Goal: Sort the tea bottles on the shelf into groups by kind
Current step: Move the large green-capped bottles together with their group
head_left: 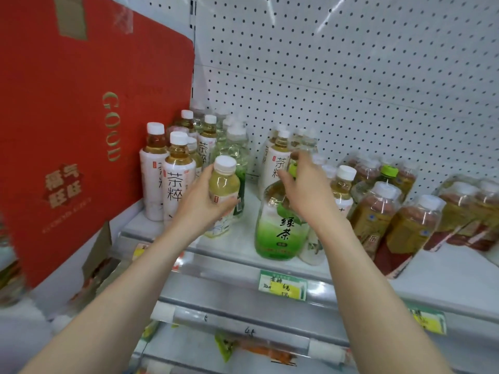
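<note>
Left, white-capped tea bottle (223,184) inside left hand (201,203) grip.

In front of you, the tea bottles (178,168) are clear, glossy plastic with smooth white caps and matt paper-like labels. The multipacks (405,220) at your right are wrapped in shiny, crinkled film. The shelf (243,255) and pegboard (351,76) look like smooth, white-painted metal. The red carton (67,117) is matt cardboard with brown tape.

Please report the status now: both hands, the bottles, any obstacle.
Left hand grips small white-capped bottle. Right hand closing on cap of big green tea bottle. Shrink-wrapped packs crowd the right side.
</note>
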Tool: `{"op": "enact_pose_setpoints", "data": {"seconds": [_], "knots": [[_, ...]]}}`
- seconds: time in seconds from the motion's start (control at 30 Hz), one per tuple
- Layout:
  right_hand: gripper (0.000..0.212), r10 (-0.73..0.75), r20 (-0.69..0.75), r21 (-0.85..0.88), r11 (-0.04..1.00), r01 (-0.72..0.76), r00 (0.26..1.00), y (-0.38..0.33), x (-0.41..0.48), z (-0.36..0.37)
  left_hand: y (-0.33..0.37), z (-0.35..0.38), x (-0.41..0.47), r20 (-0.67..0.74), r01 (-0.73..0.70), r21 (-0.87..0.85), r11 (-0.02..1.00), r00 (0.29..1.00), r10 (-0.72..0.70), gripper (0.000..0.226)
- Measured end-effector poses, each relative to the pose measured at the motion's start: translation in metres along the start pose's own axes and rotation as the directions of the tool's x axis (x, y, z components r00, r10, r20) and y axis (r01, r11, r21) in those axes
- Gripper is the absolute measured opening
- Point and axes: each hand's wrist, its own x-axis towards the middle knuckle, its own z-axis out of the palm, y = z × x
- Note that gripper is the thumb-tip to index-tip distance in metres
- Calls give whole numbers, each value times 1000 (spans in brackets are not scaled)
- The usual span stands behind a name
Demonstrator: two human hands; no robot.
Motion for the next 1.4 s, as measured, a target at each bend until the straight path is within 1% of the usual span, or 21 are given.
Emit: {"op": "enact_pose_setpoints", "data": {"seconds": [0.1,0.2,0.27,0.33,0.4,0.43,0.47,0.53,0.67,0.77,0.83,0.93,1.07,1.13,1.23,1.4], "knots": [[44,27,-92,45,999,-23,995,-2,3,9,-2,1,-2,-38,13,-14,1000,999,-14,78],[46,32,-138,160,987,-10,990,-5,1,16,-3,2,-4,-73,40,-24,999,997,-41,82],[59,38,-70,241,970,-20,997,-7,-5,20,-7,3,-6,-83,51,-30,998,995,-54,81],[81,55,41,266,962,-64,998,-1,-15,28,-10,3,-7,-81,53,-20,998,995,-54,79],[103,84,116,301,947,-116,990,8,-26,34,-15,4,-9,-58,58,-17,998,997,-59,78],[111,89,146,324,937,-133,985,12,-29,35,-16,5,-9,-49,63,-26,998,997,-64,77],[116,87,165,338,931,-139,982,16,-31,35,-17,6,-10,-48,68,-37,997,996,-70,76],[121,88,163,339,931,-140,983,16,-31,30,-18,6,-10,-63,73,-50,996,995,-76,73],[124,107,114,291,947,-136,988,6,-34,30,-11,6,-16,-92,69,-128,989,992,-81,70],[123,89,66,282,954,-104,994,3,-44,27,-4,-2,-30,-148,9,-229,973,988,-44,68],[123,79,28,306,949,-83,997,3,-50,17,4,-12,-41,-183,-28,-285,958,983,-26,68],[119,37,-25,383,923,-25,999,6,-60,-13,25,-24,-56,-223,-61,-298,953,975,-7,67],[117,-17,-57,421,906,40,998,18,-81,-58,66,-20,-83,-244,-121,-324,938,969,41,56],[113,-28,-74,442,895,58,997,32,-93,-80,85,-11,-98,-241,-137,-334,932,969,56,55],[105,-22,-91,440,896,60,996,66,-114,-115,116,15,-121,-207,-117,-388,914,978,37,59],[104,25,-107,390,921,19,994,155,-156,-174,176,94,-159,-108,-75,-467,881,994,27,66]]}}
